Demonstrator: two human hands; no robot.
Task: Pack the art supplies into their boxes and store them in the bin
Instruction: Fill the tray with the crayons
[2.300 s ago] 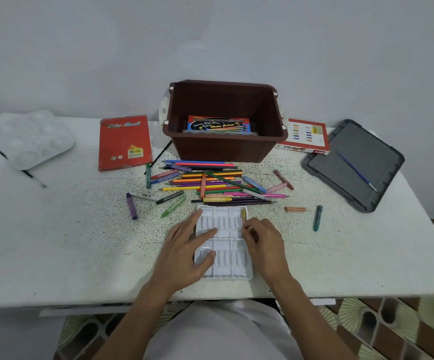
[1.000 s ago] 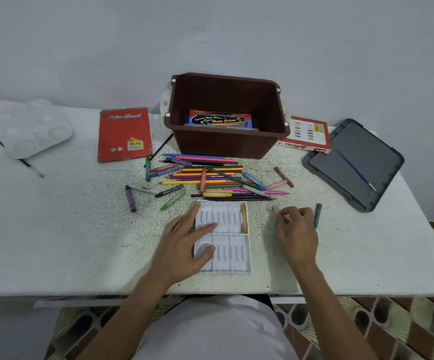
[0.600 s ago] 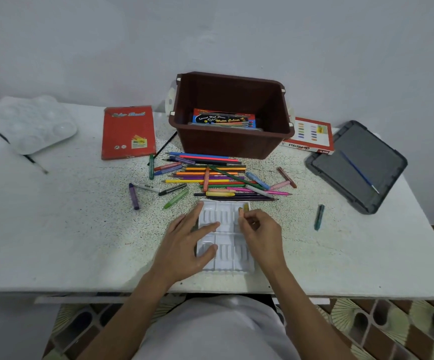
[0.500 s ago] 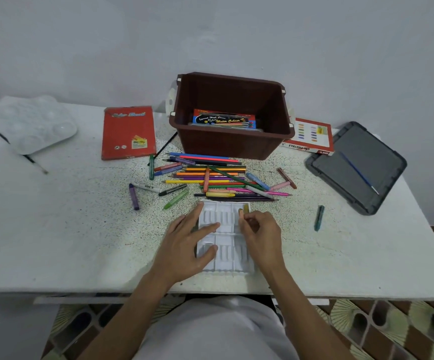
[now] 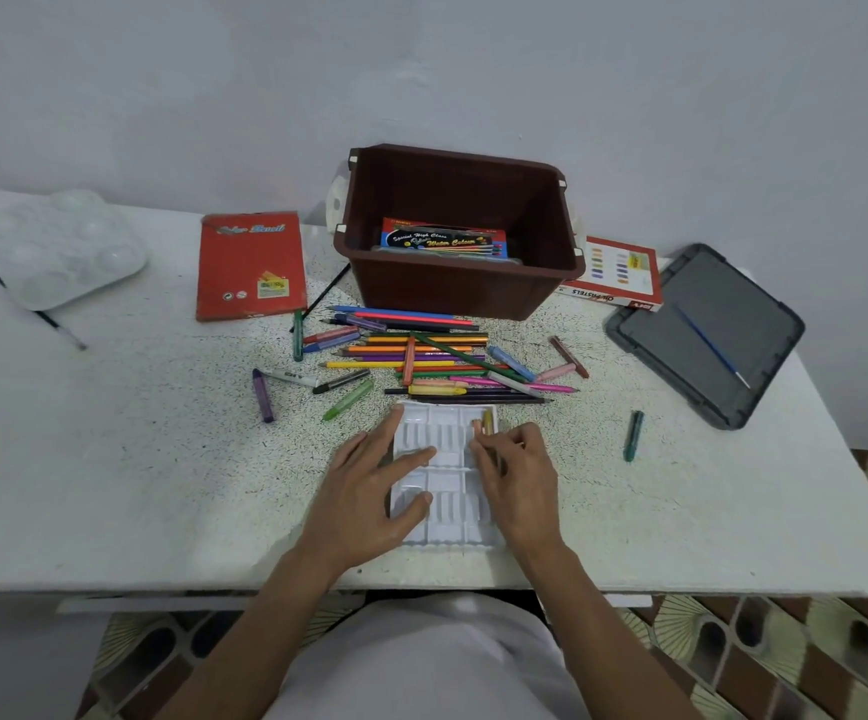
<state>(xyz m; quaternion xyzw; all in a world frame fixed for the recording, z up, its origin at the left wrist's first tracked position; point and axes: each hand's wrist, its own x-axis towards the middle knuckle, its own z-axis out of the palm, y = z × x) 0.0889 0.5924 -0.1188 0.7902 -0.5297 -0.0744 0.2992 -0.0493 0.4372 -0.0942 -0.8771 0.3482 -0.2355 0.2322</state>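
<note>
A white slotted pastel tray (image 5: 442, 431) lies at the table's near edge. My left hand (image 5: 369, 491) rests flat on its left half, fingers spread. My right hand (image 5: 520, 480) pinches an orange pastel (image 5: 476, 427) over the tray's top right slots, beside a yellowish pastel (image 5: 487, 419) lying in the end slot. Beyond the tray lies a pile of coloured pencils and pastels (image 5: 421, 356). The brown bin (image 5: 463, 293) stands behind it, with a watercolour box (image 5: 442, 240) inside.
Loose green pastel (image 5: 633, 434) to the right, purple pastel (image 5: 263, 402) to the left. Red pencil box (image 5: 250, 265) left of the bin, oil pastels box (image 5: 616, 272) right of it. Grey lid (image 5: 702, 335) carries a blue brush. White palette (image 5: 58, 246) and black brush (image 5: 32, 306) far left.
My right hand reached out to the right, took the orange pastel off the table and brought it back to the tray's top right slots. My left hand stayed on the tray.
</note>
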